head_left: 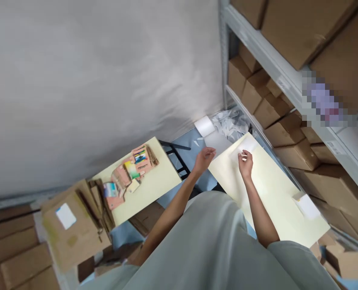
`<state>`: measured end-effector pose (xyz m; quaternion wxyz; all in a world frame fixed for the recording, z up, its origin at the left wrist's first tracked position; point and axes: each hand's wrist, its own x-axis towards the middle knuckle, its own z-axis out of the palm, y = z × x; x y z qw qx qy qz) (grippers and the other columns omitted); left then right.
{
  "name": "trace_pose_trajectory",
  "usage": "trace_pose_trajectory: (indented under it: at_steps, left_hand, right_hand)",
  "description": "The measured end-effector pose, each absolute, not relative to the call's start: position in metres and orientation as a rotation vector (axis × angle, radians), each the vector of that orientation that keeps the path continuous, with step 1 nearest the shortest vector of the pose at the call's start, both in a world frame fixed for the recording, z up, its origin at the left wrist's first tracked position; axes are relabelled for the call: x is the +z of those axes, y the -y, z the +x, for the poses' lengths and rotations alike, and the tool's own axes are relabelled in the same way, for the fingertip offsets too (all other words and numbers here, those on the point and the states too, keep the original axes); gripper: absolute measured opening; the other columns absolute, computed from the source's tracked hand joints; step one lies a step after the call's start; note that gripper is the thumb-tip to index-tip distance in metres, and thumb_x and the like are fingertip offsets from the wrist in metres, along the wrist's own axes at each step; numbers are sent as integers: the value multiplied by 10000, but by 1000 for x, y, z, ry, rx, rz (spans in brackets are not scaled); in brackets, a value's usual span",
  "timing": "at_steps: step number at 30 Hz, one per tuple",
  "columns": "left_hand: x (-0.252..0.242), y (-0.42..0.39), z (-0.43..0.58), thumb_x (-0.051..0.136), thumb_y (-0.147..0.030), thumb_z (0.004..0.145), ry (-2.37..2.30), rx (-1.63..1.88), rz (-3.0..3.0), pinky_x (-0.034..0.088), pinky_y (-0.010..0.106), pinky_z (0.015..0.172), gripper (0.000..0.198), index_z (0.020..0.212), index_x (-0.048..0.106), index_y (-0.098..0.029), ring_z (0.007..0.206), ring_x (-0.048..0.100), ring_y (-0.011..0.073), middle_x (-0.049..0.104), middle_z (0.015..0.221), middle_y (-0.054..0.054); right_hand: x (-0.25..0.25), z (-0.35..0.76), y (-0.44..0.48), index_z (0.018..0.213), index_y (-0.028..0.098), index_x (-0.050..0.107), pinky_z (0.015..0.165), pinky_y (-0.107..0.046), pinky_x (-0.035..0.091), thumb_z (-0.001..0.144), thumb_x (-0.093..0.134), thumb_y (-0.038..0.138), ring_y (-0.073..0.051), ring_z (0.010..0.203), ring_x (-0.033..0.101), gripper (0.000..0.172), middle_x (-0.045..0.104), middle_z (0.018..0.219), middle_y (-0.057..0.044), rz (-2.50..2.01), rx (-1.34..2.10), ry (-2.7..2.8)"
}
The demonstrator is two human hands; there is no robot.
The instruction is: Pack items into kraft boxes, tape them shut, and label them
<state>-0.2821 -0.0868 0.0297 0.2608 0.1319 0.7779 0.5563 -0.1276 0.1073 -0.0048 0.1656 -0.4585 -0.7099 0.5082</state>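
Note:
My left hand [204, 161] is off the left edge of the pale yellow table [266, 189], its thumb and fingers drawn together. Over the far part of that table is my right hand [245, 165], its fingers curled towards the thumb. Anything in either hand is too thin or small to make out. Beyond the right hand lies a whitish, thin sheet [249, 144], partly covered by the fingers. A small white box [308, 206] sits at the table's near right edge.
To the left, a second pale table [161, 165] carries pink printed packages [121, 177] and folded cardboard [102, 201]. Crumpled white scraps [231, 123] and a white box [204, 126] are on the blue floor. Shelving [275, 70] with brown cartons [259, 90] runs along the right.

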Motion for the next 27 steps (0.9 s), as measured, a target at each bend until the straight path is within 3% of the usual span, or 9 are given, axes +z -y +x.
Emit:
trace_pose_trajectory:
  at_steps: [4, 15, 21, 27]
  left_hand:
    - [70, 171, -280, 737, -618, 962, -2227, 1705, 196, 651, 437, 1014, 400, 929, 743, -219, 993, 785, 249, 814, 1010, 92]
    - [106, 467, -201, 736, -539, 930, -2358, 2185, -469, 633, 424, 1014, 317, 973, 757, -226, 1100, 791, 264, 839, 1145, 111]
    - [91, 612, -137, 735, -502, 894, -2461, 2266, -973, 629, 425, 988, 285, 957, 784, -228, 1055, 785, 266, 844, 1075, 97]
    - [80, 689, -94, 770, -541, 888, -2409, 2378, -1340, 622, 433, 1012, 340, 1004, 782, -222, 1056, 781, 268, 837, 1093, 103]
  right_hand:
    - [28, -170, -45, 1272, 179, 694, 839, -384, 624, 972, 629, 575, -238, 967, 729, 501, 757, 1254, -180, -1000, 1617, 2158]
    - [116, -230, 216, 1145, 197, 781, 854, -384, 630, 970, 696, 582, -246, 927, 770, 431, 830, 1068, -123, -197, 1961, 2458]
    - [120, -221, 345, 1091, 203, 779, 803, -381, 627, 925, 700, 566, -238, 868, 782, 407, 833, 1018, -111, 50, 2092, 2635]
    - [111, -227, 449, 1095, 212, 766, 823, -388, 632, 900, 711, 542, -233, 866, 779, 388, 822, 1012, -97, 369, 2192, 2769]
